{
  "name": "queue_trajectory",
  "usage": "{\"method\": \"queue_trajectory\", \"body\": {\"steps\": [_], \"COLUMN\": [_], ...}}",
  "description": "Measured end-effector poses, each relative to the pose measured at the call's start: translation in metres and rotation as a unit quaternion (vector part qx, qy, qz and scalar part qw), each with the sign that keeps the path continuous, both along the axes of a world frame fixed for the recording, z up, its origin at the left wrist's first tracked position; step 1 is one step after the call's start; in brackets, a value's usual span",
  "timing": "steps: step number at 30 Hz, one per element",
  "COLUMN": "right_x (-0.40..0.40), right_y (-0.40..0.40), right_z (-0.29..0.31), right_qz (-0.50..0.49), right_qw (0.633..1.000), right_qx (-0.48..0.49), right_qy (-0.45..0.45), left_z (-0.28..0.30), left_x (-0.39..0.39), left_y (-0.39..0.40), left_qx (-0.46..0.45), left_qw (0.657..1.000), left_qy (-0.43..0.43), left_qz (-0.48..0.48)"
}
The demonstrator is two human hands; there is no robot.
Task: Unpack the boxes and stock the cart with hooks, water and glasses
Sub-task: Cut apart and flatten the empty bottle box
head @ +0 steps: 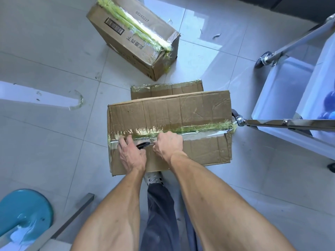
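Note:
A large cardboard box [170,116] lies on the floor in front of me, its top seam covered with clear and yellow-green tape [190,128]. To the right of my hands the seam is split. My left hand [131,153] rests on the left end of the seam and holds a black tool [143,144] against it. My right hand [167,144] sits beside it, with its fingers curled into the seam at the near flap's edge. The white cart [282,84] with a chrome frame stands at the right.
A second taped box [134,38] lies tilted farther back. A smaller taped box [166,88] sits right behind the large one. A teal stool [23,211] is at my lower left. Tape scraps [78,100] lie on the tiles, and blue items [330,104] sit on the cart.

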State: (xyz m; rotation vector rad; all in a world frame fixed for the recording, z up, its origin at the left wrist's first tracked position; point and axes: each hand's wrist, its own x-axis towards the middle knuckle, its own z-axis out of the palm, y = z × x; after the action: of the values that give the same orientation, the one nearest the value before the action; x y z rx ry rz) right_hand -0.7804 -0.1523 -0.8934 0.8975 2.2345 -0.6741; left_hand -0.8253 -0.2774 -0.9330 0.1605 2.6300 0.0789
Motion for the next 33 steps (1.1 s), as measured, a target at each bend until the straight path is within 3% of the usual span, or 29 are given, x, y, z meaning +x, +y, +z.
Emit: {"method": "queue_trajectory", "body": {"steps": [5,11,21,30,33], "right_x": [0.01,0.029,0.066,0.08,0.083], "right_y": [-0.007,-0.008,0.021,0.038,0.033], "right_z": [-0.005,0.001,0.003,0.01,0.007], "right_qz": [-0.006,-0.058,-0.132,-0.183,-0.19], "right_qw": [1.0,0.997,0.984,0.969,0.967], "right_qx": [0.014,0.048,0.109,0.142,0.145], "right_qy": [0.004,0.0,-0.051,-0.093,-0.082], "left_z": [-0.01,-0.014,-0.004,-0.001,0.004], "left_x": [0.005,0.022,0.018,0.019,0.02], "left_y": [-0.01,-0.016,-0.003,0.002,0.01], "left_qx": [0.019,-0.045,-0.067,-0.093,-0.097], "left_qw": [0.999,0.996,0.992,0.991,0.994], "left_qy": [-0.036,-0.062,-0.105,-0.09,-0.04], "left_qz": [-0.003,-0.05,-0.004,-0.016,-0.043]}}
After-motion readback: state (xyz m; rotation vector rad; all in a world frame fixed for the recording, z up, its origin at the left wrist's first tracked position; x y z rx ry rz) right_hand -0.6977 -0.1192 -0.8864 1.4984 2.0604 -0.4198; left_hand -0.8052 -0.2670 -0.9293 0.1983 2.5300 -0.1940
